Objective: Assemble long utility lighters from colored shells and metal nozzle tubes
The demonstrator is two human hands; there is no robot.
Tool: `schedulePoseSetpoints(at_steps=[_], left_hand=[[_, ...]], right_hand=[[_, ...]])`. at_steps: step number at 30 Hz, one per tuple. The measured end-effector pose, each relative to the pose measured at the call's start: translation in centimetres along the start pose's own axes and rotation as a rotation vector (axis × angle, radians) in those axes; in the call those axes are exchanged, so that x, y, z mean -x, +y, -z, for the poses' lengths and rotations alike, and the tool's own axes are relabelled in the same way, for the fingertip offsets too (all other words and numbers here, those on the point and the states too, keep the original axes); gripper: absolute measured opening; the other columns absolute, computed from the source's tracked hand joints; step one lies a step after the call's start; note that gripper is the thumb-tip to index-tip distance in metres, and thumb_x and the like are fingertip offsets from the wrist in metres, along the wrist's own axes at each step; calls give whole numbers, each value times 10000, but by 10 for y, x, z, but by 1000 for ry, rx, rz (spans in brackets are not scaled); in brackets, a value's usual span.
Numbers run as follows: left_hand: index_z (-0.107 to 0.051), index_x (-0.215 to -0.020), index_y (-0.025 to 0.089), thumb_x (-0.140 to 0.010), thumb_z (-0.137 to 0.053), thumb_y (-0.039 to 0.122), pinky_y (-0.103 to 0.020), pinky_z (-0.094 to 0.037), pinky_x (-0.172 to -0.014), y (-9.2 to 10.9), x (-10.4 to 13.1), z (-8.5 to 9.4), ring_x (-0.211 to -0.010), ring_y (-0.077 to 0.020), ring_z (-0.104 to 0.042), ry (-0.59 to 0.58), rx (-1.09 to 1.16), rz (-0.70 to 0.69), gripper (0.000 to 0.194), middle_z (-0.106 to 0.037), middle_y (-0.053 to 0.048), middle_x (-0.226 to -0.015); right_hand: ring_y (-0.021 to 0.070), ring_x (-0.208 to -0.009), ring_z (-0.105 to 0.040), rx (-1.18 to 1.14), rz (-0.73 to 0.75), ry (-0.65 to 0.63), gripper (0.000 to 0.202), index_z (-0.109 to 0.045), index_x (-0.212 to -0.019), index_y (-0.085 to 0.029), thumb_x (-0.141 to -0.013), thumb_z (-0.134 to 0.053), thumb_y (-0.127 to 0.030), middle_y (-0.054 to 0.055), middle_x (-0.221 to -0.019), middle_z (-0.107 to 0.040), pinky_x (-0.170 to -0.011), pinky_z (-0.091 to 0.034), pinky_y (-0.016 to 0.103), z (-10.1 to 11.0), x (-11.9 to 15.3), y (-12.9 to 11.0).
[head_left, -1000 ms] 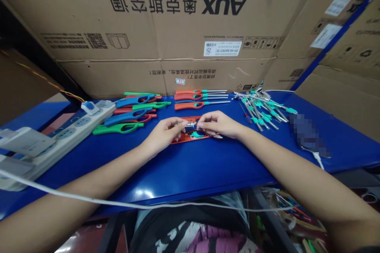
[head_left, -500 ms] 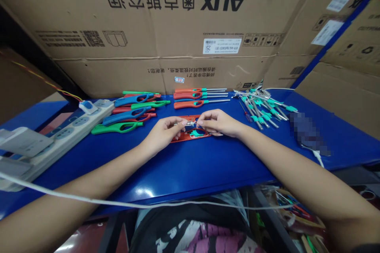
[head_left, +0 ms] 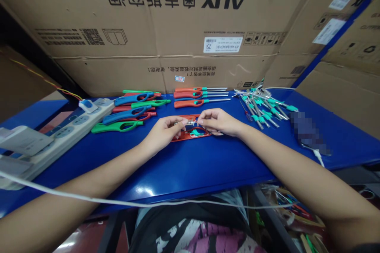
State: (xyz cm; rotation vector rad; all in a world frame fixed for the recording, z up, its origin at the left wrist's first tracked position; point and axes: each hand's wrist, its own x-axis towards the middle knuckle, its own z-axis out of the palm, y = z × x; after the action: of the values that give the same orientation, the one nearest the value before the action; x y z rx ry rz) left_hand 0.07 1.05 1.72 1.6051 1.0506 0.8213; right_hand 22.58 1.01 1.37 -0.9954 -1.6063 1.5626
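My left hand (head_left: 168, 129) pinches a small clear and metallic part (head_left: 190, 123) between thumb and fingers. At that part's right end, the fingertips of my right hand (head_left: 216, 121) are closed on its thin end; what exactly they grip is too small to make out. Both hands are over orange lighter shell halves (head_left: 185, 135) on the blue table. A green piece (head_left: 196, 131) with a pale wire lies in the nearer half. Fingers hide portions of the shells.
Blue, green and red handles (head_left: 127, 118) lie left of centre, beside a white power strip (head_left: 75, 123). Orange lighters (head_left: 190, 103) lie behind my hands. Metal tubes with green ends (head_left: 261, 108) and a blurred dark object (head_left: 308, 132) are rightward. A white cable (head_left: 139, 204) crosses in front.
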Motion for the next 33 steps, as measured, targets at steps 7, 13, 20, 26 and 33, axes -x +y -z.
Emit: schedulePoseSetpoints(at_steps=[7, 13, 20, 26, 33], left_hand=[[-684, -819, 148, -756, -702, 547, -220, -377, -520, 1, 0, 0, -527, -105, -474, -1, 1, 12, 404, -561, 13, -578], [-674, -796, 145, -753, -702, 557, -214, -367, -515, -1, 0, 1, -525, -97, -466, -11, 11, 3, 415, -561, 15, -585], [-670, -797, 155, -745, -715, 539, -215, -376, -504, 0, -1, -1, -519, -91, -463, -16, 39, -12, 391, -602, 4, -637], [-693, -836, 155, -751, -712, 539, -221, -381, -504, -3, -1, 0, -520, -99, -474, -6, 17, -16, 394, -604, 0, -635], [-706, -840, 147, -748, -715, 564, -213, -366, -503, -5, -2, 0, -515, -97, -462, -7, -8, -3, 427, -580, 7, -596]], right_hand=[[25, -338, -308, -5, -1, -6, 306, -591, -850, -148, -806, -748, -407, -98, -446, -468, -295, -250, 143, 1, 0, 0], [27, -338, -312, -12, 6, -13, 299, -592, -850, -146, -815, -742, -402, -93, -451, -476, -295, -242, 142, 1, 0, 1], [23, -334, -308, -8, -2, -8, 305, -596, -851, -144, -807, -749, -404, -92, -453, -484, -295, -245, 141, 0, 0, 1], [26, -339, -316, -10, -8, -5, 294, -597, -853, -149, -811, -746, -399, -94, -454, -478, -295, -243, 140, 1, 0, 1], [23, -335, -311, -6, 8, -4, 328, -587, -847, -149, -799, -755, -427, -94, -461, -486, -294, -231, 144, 0, -1, 2]])
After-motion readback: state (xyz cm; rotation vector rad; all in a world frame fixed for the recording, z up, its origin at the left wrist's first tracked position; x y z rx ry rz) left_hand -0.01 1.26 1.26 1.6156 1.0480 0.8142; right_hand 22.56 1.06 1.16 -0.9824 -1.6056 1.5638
